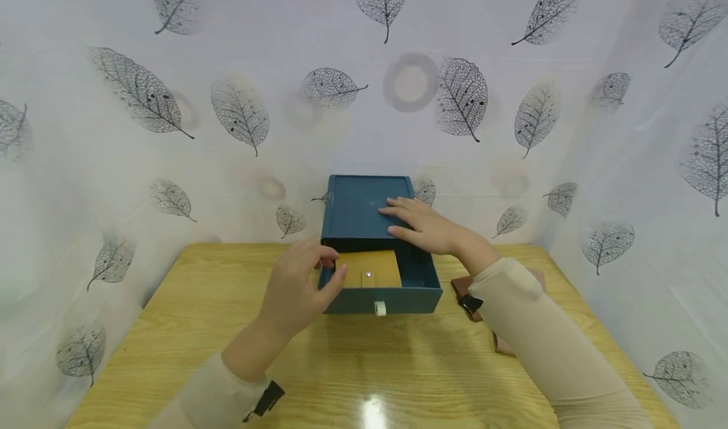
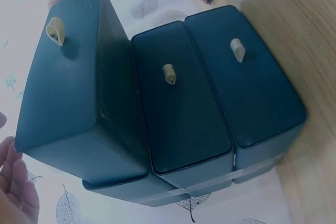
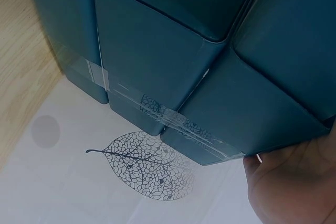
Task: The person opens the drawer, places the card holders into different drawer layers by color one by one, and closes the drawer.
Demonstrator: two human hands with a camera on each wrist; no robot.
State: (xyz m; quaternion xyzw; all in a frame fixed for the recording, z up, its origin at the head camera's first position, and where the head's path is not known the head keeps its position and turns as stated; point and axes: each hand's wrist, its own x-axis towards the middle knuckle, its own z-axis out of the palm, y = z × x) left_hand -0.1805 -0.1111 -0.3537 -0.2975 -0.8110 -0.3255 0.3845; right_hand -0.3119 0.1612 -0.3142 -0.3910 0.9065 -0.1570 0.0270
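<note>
A dark blue chest of stacked drawers stands on the table, its top drawer pulled out. In that drawer lies a yellow wallet-like item with a snap tab. My left hand is at the drawer's left side, thumb and index finger apart beside the yellow item's left edge; whether they touch it I cannot tell. In the left wrist view its fingers show beside the pulled-out drawer's upper edge. My right hand rests on the chest's top, fingers spread; part of it shows in the right wrist view.
Brown leather-like items lie right of the chest, partly under my right sleeve. Below the top drawer, two lower drawers are closed, each with a pale pull tab. A leaf-printed white curtain hangs behind and beside the wooden table.
</note>
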